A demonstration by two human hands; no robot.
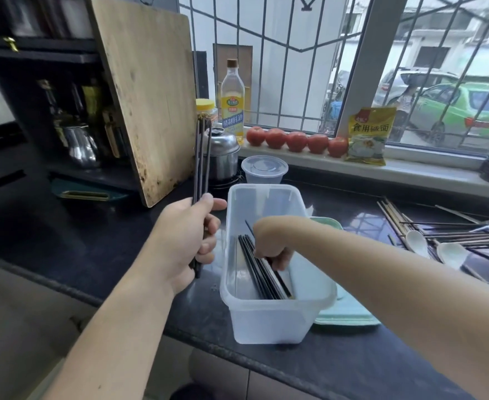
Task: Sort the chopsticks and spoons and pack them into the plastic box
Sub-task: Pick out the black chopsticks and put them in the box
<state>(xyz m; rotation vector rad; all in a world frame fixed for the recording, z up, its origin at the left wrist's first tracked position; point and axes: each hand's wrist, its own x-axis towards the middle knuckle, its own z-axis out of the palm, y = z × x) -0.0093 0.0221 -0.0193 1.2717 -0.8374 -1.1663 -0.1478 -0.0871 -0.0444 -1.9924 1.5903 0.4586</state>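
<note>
The fingers (207, 249) of the left hand (179, 241) were curled round a bundle of dark chopsticks (201, 163), holding it nearly upright just left of the plastic box (266, 319), with the tips standing up in front of the steel pot (223, 157). The right hand (272, 249) reached down inside the box, its fingers bent around the upper part of the black chopsticks (262, 272) that lay lengthwise on the box's floor; how tightly it gripped them could not be told, because the wrist hid most of the fingers.

The translucent box stood on the dark tabletop (93, 241) near the front edge, its right side resting against a pale green lid (350, 316) that lay flat beside it. To the far right, well apart from the box, a loose pile of unsorted chopsticks (451, 235) was spread on the tabletop, with two white spoons (419, 241) lying at its near side.

Behind the box sat a round clear container (263, 168) with its lid on. A wooden cutting board (148, 96) leaned against the dark shelf on the left. On the window sill stood a bottle (232, 102), a row of tomatoes (296, 141) and a yellow packet (369, 137).
</note>
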